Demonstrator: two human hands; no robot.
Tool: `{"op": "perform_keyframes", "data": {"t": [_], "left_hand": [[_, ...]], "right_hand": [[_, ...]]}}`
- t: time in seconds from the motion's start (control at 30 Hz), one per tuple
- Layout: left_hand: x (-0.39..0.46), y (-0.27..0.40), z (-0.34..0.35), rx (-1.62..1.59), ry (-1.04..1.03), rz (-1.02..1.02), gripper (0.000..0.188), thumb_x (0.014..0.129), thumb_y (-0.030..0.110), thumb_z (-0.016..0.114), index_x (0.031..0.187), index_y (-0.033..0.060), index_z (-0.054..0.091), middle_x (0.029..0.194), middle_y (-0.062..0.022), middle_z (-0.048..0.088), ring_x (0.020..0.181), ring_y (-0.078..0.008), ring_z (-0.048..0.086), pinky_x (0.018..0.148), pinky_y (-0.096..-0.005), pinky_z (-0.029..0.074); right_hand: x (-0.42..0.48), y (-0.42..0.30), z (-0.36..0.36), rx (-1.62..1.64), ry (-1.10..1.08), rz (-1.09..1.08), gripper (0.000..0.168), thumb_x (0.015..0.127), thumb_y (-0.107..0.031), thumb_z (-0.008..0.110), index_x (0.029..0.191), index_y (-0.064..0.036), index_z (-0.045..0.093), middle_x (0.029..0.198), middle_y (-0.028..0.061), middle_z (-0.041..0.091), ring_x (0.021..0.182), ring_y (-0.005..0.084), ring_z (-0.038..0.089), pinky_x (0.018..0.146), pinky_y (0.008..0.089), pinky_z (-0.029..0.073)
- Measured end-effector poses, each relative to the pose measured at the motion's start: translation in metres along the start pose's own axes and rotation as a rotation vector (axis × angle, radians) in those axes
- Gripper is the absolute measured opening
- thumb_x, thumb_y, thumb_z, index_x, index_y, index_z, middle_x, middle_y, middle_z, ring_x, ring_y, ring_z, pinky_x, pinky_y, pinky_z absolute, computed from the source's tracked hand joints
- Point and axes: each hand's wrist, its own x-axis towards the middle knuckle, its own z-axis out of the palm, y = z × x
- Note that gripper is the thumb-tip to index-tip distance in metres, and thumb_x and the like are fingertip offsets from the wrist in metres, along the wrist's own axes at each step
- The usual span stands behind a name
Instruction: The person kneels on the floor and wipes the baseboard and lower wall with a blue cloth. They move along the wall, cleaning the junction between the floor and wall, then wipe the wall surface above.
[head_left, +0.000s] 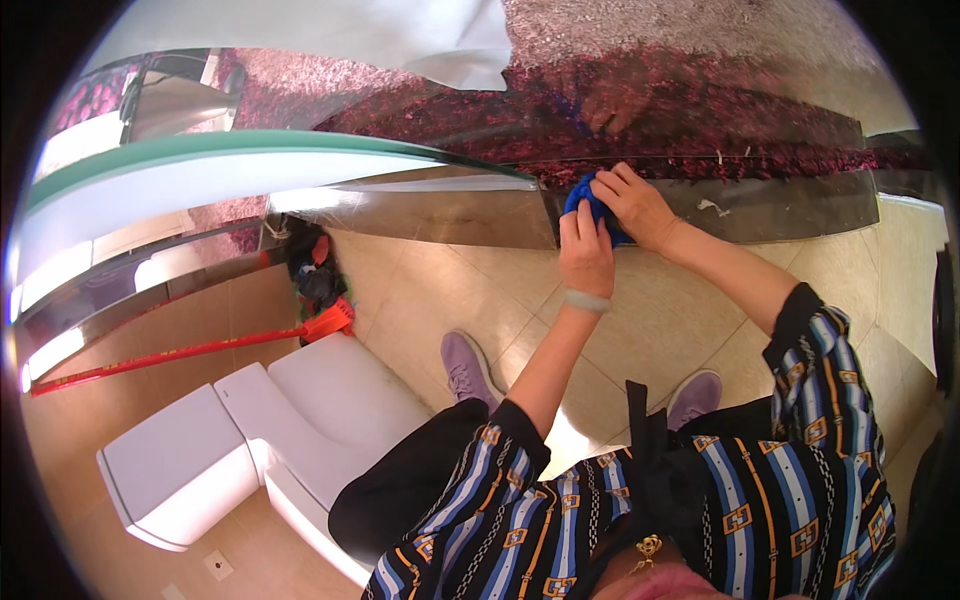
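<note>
A bunched blue cloth (581, 193) lies between both hands, against the edge of a dark stone ledge (795, 206). My left hand (587, 251), with a pale band at its wrist, presses its fingertips on the near side of the cloth. Reaching in from the right, my right hand (636, 206) grips the cloth's upper right part. Just left of the cloth ends a glass panel with a green edge (300, 142). A glossy surface behind the ledge shows a faint reflection of the hands and the blue cloth.
A white toilet (337, 397) stands at the lower left. Beyond it, a broom with a red handle (187, 351) leans beside a black plastic bag (319, 281). Beige floor tiles (637, 315) lie below the ledge. A small whitish scrap (712, 207) is on the ledge at right.
</note>
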Motion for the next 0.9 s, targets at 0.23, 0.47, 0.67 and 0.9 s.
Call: {"op": "perform_keyframes", "data": {"t": [0.23, 0.47, 0.67, 0.9], "left_hand": [[-0.012, -0.013, 0.062, 0.082, -0.082, -0.082, 0.055, 0.081, -0.002, 0.059, 0.133, -0.0065, 0.042, 0.114, -0.0256, 0.048, 0.108, -0.0424, 0.048, 0.092, -0.0458, 0.044], [-0.019, 0.058, 0.106, -0.034, -0.300, 0.323, 0.051, 0.078, -0.004, 0.054, 0.128, -0.0025, 0.051, 0.109, -0.0186, 0.052, 0.102, -0.0389, 0.051, 0.091, -0.0441, 0.045], [0.017, -0.003, 0.065, 0.122, -0.139, 0.209, 0.045, 0.079, -0.004, 0.054, 0.123, 0.0023, 0.054, 0.110, -0.0185, 0.053, 0.098, -0.0381, 0.050, 0.088, -0.0453, 0.043], [-0.022, 0.017, 0.090, 0.050, -0.178, 0.287, 0.042, 0.078, -0.006, 0.051, 0.121, -0.0030, 0.054, 0.109, -0.0177, 0.054, 0.097, -0.0354, 0.049, 0.084, -0.0413, 0.045]], "right_hand": [[-0.023, 0.018, 0.025, -0.032, -0.126, 0.000, 0.032, 0.080, -0.011, 0.055, 0.110, -0.002, 0.059, 0.114, 0.0122, 0.055, 0.108, 0.0290, 0.049, 0.090, 0.0355, 0.048], [-0.113, 0.068, -0.070, -0.121, -0.287, 0.260, 0.041, 0.081, -0.007, 0.057, 0.122, -0.005, 0.052, 0.111, 0.0141, 0.053, 0.103, 0.0339, 0.051, 0.090, 0.0398, 0.049], [-0.051, 0.015, -0.007, 0.160, -0.201, 0.276, 0.058, 0.081, -0.006, 0.057, 0.137, -0.002, 0.042, 0.115, 0.0176, 0.051, 0.111, 0.0370, 0.050, 0.092, 0.0416, 0.048], [-0.073, 0.043, -0.042, 0.022, -0.329, 0.199, 0.038, 0.076, -0.008, 0.063, 0.113, -0.012, 0.055, 0.108, 0.0113, 0.054, 0.108, 0.0328, 0.051, 0.086, 0.0410, 0.049]]}}
